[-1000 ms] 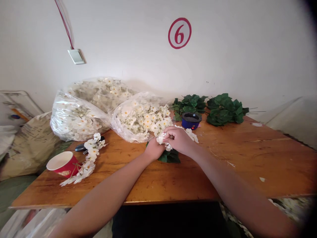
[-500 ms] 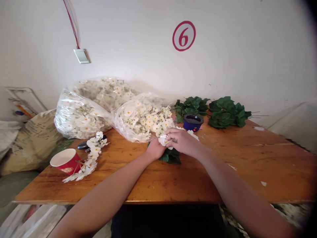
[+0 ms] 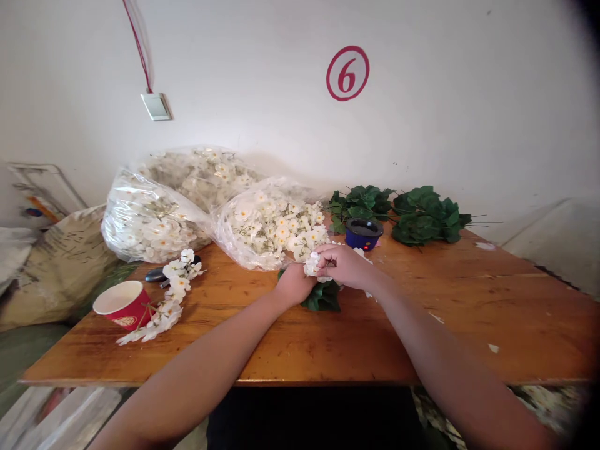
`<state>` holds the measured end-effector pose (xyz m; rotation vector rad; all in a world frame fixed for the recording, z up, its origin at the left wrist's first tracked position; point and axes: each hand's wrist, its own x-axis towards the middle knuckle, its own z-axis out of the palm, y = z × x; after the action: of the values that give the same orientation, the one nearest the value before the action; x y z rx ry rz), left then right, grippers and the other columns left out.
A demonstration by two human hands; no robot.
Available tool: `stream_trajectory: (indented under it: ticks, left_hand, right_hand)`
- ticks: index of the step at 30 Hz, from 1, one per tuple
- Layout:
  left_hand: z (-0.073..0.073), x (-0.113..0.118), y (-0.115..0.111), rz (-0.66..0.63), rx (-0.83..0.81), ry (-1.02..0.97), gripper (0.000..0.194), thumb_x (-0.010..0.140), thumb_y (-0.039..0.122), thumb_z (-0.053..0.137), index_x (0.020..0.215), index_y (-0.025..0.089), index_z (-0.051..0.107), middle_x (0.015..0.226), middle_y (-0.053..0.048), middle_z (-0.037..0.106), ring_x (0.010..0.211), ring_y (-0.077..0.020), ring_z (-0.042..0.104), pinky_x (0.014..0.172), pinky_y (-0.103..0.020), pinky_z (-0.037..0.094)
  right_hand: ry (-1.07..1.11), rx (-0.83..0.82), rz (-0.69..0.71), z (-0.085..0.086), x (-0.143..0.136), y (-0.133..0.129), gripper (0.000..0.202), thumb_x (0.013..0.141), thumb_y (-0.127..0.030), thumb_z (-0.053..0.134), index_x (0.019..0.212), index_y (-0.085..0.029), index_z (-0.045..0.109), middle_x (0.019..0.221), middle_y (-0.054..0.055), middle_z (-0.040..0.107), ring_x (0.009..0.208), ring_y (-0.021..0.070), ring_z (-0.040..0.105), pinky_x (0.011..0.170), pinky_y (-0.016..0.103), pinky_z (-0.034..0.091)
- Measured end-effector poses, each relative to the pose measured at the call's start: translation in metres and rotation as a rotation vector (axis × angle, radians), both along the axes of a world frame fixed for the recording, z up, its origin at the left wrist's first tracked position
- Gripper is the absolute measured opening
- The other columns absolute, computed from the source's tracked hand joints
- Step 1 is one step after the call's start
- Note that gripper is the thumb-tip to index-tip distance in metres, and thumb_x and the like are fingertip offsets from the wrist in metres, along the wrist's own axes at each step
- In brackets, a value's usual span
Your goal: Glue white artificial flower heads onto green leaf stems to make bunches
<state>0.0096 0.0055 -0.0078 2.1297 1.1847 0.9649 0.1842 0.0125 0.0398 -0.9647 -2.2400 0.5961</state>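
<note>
Near the middle of the table my left hand (image 3: pixel 295 284) is closed around the base of a sprig with dark green leaves (image 3: pixel 322 297); its fingertips are mostly hidden. Just to its right, my right hand (image 3: pixel 345 265) pinches at white artificial flowers (image 3: pixel 312 265) with thumb and fingers together. The flowers lie between the two hands, above the green leaves. More white petals show behind and beneath the right hand. A small blue pot with a black rim (image 3: pixel 364 234) and a lit red light stands just beyond the right hand.
Clear plastic bags of white flowers (image 3: pixel 272 222) fill the back left. Bunches of green leaves (image 3: pixel 426 215) lie at the back right. On the left, a red paper cup (image 3: pixel 122 305) lies tilted beside a white flower spray (image 3: pixel 175 294). Scraps dot the wooden table (image 3: pixel 469 337).
My right hand's fingers have drawn together in a tighter pinch at the white flowers. My left hand has stayed almost in place. The view has shifted slightly.
</note>
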Motion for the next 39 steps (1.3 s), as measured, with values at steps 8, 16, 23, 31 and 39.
stream_trajectory:
  ticks: [8,16,23,31,39]
  left_hand:
    - [0.001,-0.001,0.002,0.021,0.002,0.12,0.019,0.083,0.024,0.054,0.074,0.015,0.068,0.073,-0.004,0.069,0.073,-0.0185,0.061,0.063,-0.025,0.045]
    - [-0.002,-0.003,0.006,0.011,0.051,0.114,0.018,0.084,0.024,0.054,0.075,0.015,0.067,0.075,-0.004,0.068,0.073,-0.018,0.061,0.065,-0.026,0.045]
    - [0.002,-0.002,0.002,0.051,0.048,0.079,0.021,0.082,0.036,0.06,0.085,0.017,0.068,0.079,-0.002,0.069,0.073,-0.0173,0.06,0.064,-0.025,0.044]
    - [0.004,-0.004,-0.001,-0.031,-0.067,0.023,0.04,0.082,0.055,0.057,0.07,0.017,0.062,0.058,0.002,0.054,0.054,-0.0101,0.046,0.049,-0.021,0.032]
    - [0.005,-0.004,-0.002,-0.051,-0.019,0.078,0.03,0.084,0.046,0.057,0.072,0.019,0.061,0.06,0.003,0.055,0.055,-0.01,0.047,0.051,-0.022,0.031]
  right_hand:
    - [-0.038,-0.02,0.04,0.003,0.0,-0.001,0.006,0.072,-0.017,0.068,0.067,-0.019,0.067,0.088,0.003,0.068,0.082,0.0167,0.061,0.072,0.029,0.045]
    - [0.088,0.139,0.039,0.0,-0.005,-0.003,0.017,0.075,-0.009,0.062,0.065,-0.02,0.068,0.087,0.002,0.071,0.081,0.0159,0.063,0.073,0.029,0.046]
    - [0.122,0.197,-0.009,0.004,-0.002,-0.002,0.017,0.077,-0.013,0.062,0.065,-0.021,0.071,0.084,0.003,0.072,0.078,0.0169,0.065,0.071,0.031,0.049]
    - [0.45,0.152,-0.352,0.04,0.044,0.014,0.021,0.069,-0.038,0.075,0.067,-0.018,0.07,0.077,0.004,0.068,0.068,0.0174,0.06,0.063,0.03,0.047]
    - [0.083,0.064,-0.629,0.079,0.098,0.067,0.019,0.061,-0.033,0.075,0.065,-0.014,0.071,0.06,0.001,0.064,0.056,0.0128,0.052,0.054,0.026,0.038]
